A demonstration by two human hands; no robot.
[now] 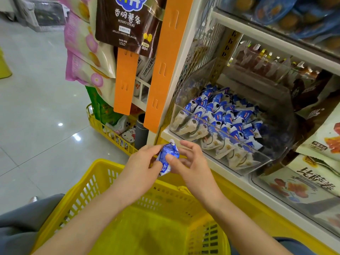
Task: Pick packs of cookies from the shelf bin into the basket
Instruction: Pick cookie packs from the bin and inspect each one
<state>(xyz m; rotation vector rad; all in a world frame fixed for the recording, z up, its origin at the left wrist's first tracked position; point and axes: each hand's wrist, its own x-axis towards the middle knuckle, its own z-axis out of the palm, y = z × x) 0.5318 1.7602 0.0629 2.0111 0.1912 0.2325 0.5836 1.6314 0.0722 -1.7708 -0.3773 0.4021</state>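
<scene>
A small blue-and-white cookie pack [166, 157] is held between both hands above the far rim of the yellow basket [88, 183]. My left hand [141, 166] grips its left side with thumb and fingers. My right hand [189, 159] pinches its right side with the thumb, its other fingers spread loosely. The clear shelf bin [272, 159] to the right holds several more blue-and-white cookie packs [226, 118]. The basket's inside looks bare where it shows.
An orange hanging strip [161, 70] and snack bags [127, 21] hang at the shelf's end. A second yellow wire basket [103, 127] with goods stands on the grey floor behind. Other snack packs [309, 183] fill bins to the right.
</scene>
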